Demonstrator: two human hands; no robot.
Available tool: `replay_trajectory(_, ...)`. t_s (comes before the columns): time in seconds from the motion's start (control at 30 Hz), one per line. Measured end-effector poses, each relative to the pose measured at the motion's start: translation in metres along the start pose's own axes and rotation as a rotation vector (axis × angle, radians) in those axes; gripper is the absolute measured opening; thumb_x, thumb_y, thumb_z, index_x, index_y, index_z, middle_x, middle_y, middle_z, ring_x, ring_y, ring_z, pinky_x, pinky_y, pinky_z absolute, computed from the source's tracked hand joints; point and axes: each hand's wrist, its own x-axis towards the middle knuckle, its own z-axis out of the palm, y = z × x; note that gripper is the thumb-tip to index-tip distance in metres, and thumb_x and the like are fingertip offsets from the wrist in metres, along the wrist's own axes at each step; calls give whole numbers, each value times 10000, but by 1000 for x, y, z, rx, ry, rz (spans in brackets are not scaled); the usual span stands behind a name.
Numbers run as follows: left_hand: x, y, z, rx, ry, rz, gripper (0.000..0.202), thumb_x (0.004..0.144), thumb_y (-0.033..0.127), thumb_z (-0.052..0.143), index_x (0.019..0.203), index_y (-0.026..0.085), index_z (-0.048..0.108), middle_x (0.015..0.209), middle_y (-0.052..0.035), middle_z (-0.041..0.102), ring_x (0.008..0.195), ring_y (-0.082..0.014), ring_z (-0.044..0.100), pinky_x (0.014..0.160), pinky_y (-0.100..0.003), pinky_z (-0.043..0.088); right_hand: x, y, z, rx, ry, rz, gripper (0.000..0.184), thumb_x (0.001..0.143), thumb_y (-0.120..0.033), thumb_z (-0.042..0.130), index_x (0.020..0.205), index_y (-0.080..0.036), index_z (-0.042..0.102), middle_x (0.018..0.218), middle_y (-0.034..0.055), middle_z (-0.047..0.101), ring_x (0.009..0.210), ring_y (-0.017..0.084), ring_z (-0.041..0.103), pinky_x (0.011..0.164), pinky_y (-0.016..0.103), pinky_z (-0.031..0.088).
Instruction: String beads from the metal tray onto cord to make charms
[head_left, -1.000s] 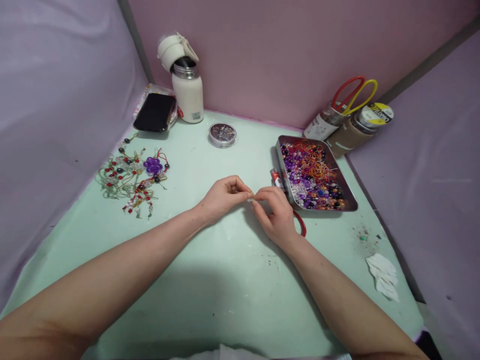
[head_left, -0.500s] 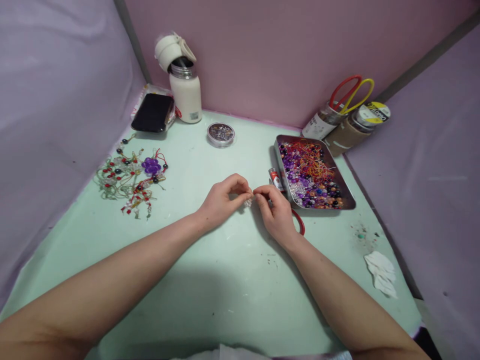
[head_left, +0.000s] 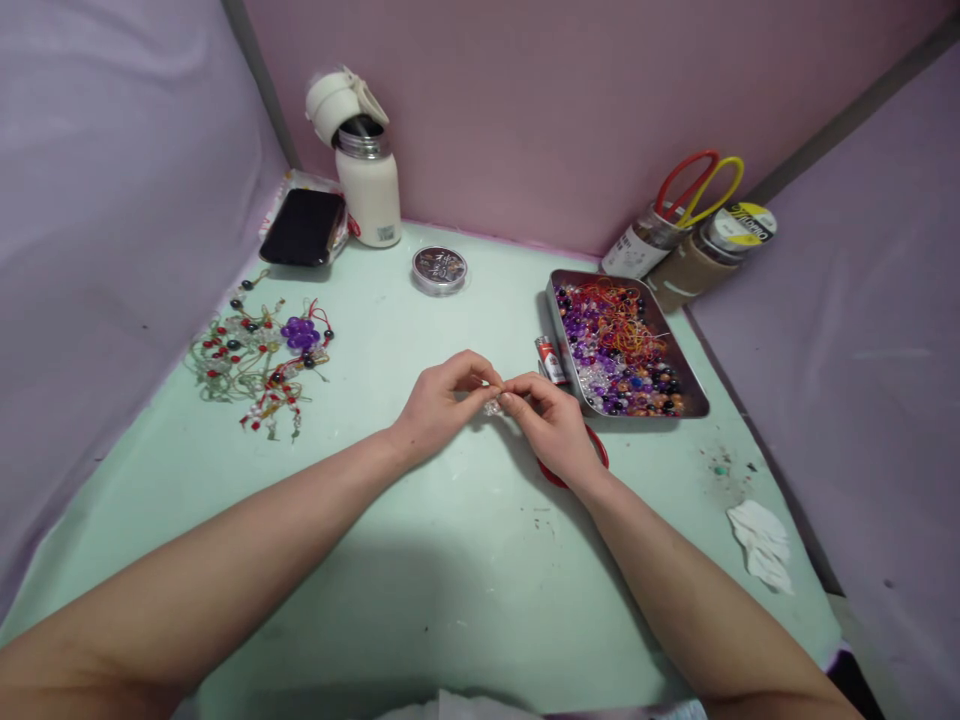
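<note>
Clear, glassy beads make up the small piece (head_left: 493, 406) pinched between both hands just above the pale green table (head_left: 420, 570). The left hand (head_left: 442, 400) nips it from one side, thumb and forefinger closed tight on it. The right hand (head_left: 553, 425) meets it from the other side, its fingertips likewise closed on the piece. Just right of the pinch lies a lighter (head_left: 550, 360), with a metal tray (head_left: 559, 325) of mixed beads beside that. A red loop (head_left: 598, 452) shows under the right wrist. Finished beaded charms (head_left: 259, 350) lie well left of the pinch, and a thread spool (head_left: 439, 268) sits beyond it.
</note>
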Motion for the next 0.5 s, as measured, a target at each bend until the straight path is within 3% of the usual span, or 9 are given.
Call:
replay_trajectory(0.27,0,-4,3,-17,30,40,51,775,207,629,788,192,583,797,2,661,705,-118,634,701,-270,530,1,-3,-1,99,-73,83,149,871,-313,557,812,-193,622,802,17,634,763,143,568,734,285,426)
replay_trajectory(0.4,2,-5,3,-54,63,41,64,779,187,624,790,192,561,777,9,654,707,-117,637,704,-271,520,0,-3,-1,61,-4,37,131,871,-248,531,754,-197,559,751,-7,550,700,126,491,665,266,382)
replay_trajectory(0.5,4,-5,1,-5,149,39,89,783,181,606,802,198,521,768,15,633,744,-124,631,747,-295,505,-1,-2,-1,23,71,-57,160,856,-170,512,700,-199,502,716,-18,486,684,124,447,659,271,360)
